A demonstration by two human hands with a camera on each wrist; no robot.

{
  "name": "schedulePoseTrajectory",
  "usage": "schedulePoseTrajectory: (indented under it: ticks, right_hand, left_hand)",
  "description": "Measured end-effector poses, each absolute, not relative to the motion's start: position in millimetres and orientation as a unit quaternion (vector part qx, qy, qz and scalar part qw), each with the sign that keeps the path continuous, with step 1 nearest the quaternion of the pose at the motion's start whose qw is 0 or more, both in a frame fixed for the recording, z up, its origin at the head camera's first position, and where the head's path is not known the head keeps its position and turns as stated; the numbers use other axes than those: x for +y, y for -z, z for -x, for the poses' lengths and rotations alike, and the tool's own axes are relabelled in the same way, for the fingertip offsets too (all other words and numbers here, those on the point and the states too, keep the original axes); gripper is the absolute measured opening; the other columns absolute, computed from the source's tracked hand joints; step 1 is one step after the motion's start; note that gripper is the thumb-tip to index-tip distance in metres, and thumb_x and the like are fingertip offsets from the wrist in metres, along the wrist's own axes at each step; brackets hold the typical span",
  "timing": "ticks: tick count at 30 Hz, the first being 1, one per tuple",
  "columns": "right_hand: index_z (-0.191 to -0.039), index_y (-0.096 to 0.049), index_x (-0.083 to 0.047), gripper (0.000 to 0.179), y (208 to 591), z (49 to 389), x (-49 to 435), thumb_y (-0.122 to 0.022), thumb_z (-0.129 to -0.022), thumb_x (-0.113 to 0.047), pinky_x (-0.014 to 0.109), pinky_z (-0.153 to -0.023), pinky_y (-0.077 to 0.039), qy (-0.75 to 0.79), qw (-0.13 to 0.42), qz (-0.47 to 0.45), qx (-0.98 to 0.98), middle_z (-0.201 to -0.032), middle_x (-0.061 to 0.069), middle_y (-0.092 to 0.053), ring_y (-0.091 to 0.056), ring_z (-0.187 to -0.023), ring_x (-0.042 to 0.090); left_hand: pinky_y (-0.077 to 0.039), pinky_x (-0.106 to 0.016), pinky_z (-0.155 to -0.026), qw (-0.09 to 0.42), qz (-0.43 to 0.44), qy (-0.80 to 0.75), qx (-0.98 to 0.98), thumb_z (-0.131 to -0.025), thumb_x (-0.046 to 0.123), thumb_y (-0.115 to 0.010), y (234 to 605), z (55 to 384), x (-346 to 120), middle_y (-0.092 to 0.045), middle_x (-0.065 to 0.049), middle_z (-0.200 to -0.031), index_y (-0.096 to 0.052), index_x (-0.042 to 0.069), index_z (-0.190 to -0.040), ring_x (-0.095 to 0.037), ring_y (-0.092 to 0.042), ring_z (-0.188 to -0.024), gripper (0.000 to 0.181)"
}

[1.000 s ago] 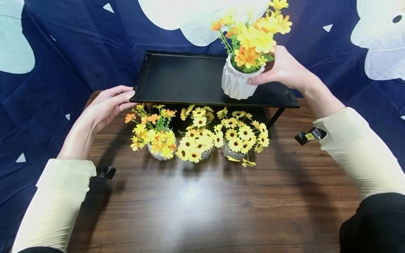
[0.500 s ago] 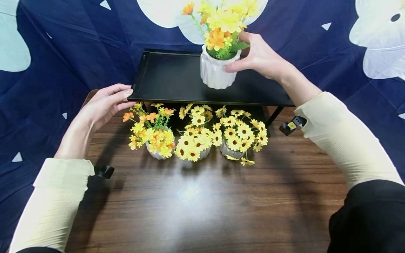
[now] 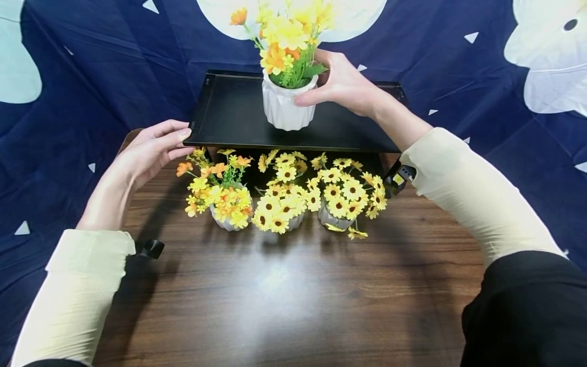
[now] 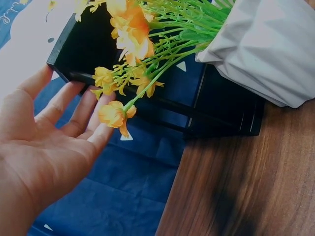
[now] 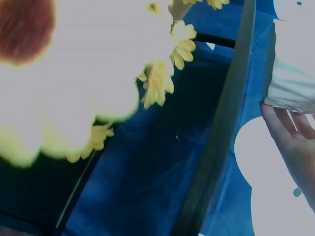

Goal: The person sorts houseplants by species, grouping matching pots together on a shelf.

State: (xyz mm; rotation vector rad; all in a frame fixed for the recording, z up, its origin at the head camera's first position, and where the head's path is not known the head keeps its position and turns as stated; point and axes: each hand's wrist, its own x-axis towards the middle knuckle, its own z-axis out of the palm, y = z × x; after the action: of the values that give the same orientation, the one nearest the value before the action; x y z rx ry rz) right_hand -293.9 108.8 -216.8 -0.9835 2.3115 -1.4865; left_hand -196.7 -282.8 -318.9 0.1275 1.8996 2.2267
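My right hand (image 3: 348,84) grips a white fluted flowerpot (image 3: 289,109) from its right side. Yellow and orange artificial flowers (image 3: 286,43) stand upright in it. The pot is over the top board of a black two-tier shelf (image 3: 229,114); in the right wrist view a gap shows between the pot (image 5: 294,69) and the shelf edge (image 5: 216,132). My left hand (image 3: 153,153) holds the shelf's left front corner, thumb on top and fingers at the side and below. The left wrist view shows those fingers (image 4: 74,115) against the black frame.
Three potted plants stand on the wooden table (image 3: 275,306) in front of the shelf: yellow-orange flowers (image 3: 227,201) at left, yellow daisies (image 3: 279,206) in the middle, more daisies (image 3: 348,196) at right. A dark blue patterned cloth (image 3: 114,51) hangs behind.
My right hand has carried the flowerpot leftward over the top board, from its right part to near the middle. The left hand keeps its hold on the shelf corner.
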Motion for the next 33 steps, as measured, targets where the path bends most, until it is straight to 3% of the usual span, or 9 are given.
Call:
schedulePoseTrajectory:
  ticks: [12,22,33]
  right_hand:
    - [-0.155,-0.039,-0.011,0.088,232.9,300.1,83.0,-0.083,-0.08,-0.014,0.036,-0.108,-0.052,0.529,0.131,0.311,0.778,-0.152,0.008,-0.05,-0.06,-0.129,0.023]
    - [-0.155,-0.041,-0.012,0.085,239.5,298.2,72.2,-0.083,-0.081,-0.015,0.035,-0.105,-0.053,0.525,0.144,0.312,0.779,-0.152,0.007,-0.05,-0.063,-0.125,0.024]
    - [-0.16,-0.032,-0.013,0.089,240.3,294.6,71.7,-0.081,-0.086,-0.02,0.035,-0.109,-0.051,0.506,0.164,0.309,0.789,-0.153,0.007,-0.051,-0.063,-0.124,0.021]
  left_hand:
    - [-0.059,-0.019,-0.091,0.111,-0.044,-0.751,0.65,-0.102,0.009,-0.063,318.2,196.0,-284.7,-0.069,0.003,-0.116,-0.066,0.011,-0.12,-0.006,-0.071,-0.101,0.018]
    - [-0.059,-0.021,-0.092,0.111,-0.043,-0.752,0.648,-0.102,0.01,-0.063,318.7,194.4,-281.5,-0.069,0.002,-0.116,-0.066,0.011,-0.119,-0.006,-0.071,-0.102,0.017]
    - [-0.059,-0.021,-0.092,0.109,-0.042,-0.753,0.647,-0.103,0.009,-0.062,318.6,191.7,-281.7,-0.068,0.003,-0.115,-0.067,0.011,-0.118,-0.006,-0.071,-0.102,0.016]
